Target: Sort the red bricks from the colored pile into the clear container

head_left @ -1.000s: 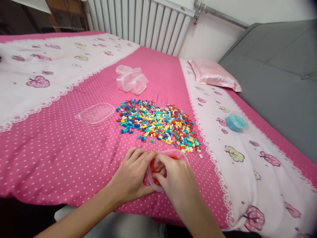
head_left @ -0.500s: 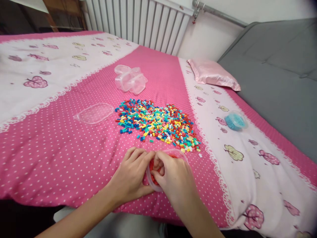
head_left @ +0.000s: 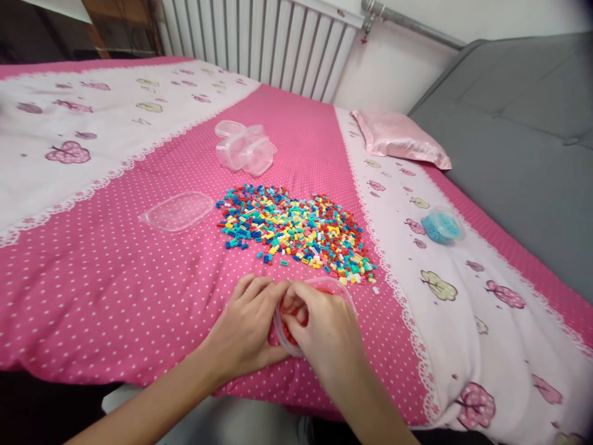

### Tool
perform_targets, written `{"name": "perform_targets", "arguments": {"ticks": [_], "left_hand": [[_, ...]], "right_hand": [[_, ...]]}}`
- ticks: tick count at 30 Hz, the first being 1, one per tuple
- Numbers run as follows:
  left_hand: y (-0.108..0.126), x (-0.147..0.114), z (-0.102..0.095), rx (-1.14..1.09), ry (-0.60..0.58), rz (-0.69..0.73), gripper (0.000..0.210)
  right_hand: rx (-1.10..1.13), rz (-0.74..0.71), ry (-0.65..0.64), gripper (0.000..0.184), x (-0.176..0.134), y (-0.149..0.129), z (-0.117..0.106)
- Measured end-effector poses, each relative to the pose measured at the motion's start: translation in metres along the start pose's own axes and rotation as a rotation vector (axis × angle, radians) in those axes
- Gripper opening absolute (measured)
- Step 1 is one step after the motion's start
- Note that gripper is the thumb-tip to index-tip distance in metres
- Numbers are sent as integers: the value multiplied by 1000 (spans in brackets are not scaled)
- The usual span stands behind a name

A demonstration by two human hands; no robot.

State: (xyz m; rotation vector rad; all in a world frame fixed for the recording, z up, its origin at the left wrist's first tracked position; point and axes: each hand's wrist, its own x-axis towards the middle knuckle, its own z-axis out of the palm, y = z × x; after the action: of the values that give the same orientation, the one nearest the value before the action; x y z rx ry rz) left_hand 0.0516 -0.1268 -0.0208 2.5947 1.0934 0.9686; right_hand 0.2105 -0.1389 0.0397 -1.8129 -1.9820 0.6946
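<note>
A clear plastic container (head_left: 280, 337) with red toy bricks (head_left: 288, 330) inside stands near the bed's front edge. My left hand (head_left: 248, 324) grips its left side, thumb low and fingers up at the rim. Over the container, my right hand (head_left: 327, 327) has its fingers curled and pressed together among the red bricks; whatever they hold is hidden. Just beyond both hands spreads a pile of small multicoloured toy bricks (head_left: 296, 228), with blue more common on the left and red on the right.
A clear lid (head_left: 178, 212) lies left of the pile. Behind the pile are nested clear containers (head_left: 245, 150). To the right stands a container of light-blue pieces (head_left: 442, 226). A pink pillow (head_left: 401, 137) rests near the grey headboard (head_left: 514, 123), and a radiator (head_left: 259, 43) stands behind the bed.
Hardly anything differs. My right fingers have shifted slightly inside the container; my left hand keeps its place on the side, and the pile looks the same.
</note>
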Motion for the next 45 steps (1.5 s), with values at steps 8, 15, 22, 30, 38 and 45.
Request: {"name": "perform_targets", "arguments": {"ticks": [8, 15, 22, 30, 38, 45], "left_hand": [[0, 1, 1, -1, 11, 2, 60], [1, 1, 1, -12, 0, -24, 56], [0, 2, 1, -16, 7, -19, 57], [0, 2, 1, -15, 12, -2, 59], [0, 1, 0, -6, 1, -4, 57], [0, 0, 1, 16, 4, 6, 62]], "right_hand": [[-10, 19, -16, 27, 0, 2, -2], [5, 17, -7, 27, 1, 4, 0], [-17, 39, 3, 25, 2, 2, 1], [-89, 69, 18, 20, 3, -2, 2], [-20, 21, 16, 27, 0, 2, -2], [-10, 15, 5, 28, -1, 4, -4]]}}
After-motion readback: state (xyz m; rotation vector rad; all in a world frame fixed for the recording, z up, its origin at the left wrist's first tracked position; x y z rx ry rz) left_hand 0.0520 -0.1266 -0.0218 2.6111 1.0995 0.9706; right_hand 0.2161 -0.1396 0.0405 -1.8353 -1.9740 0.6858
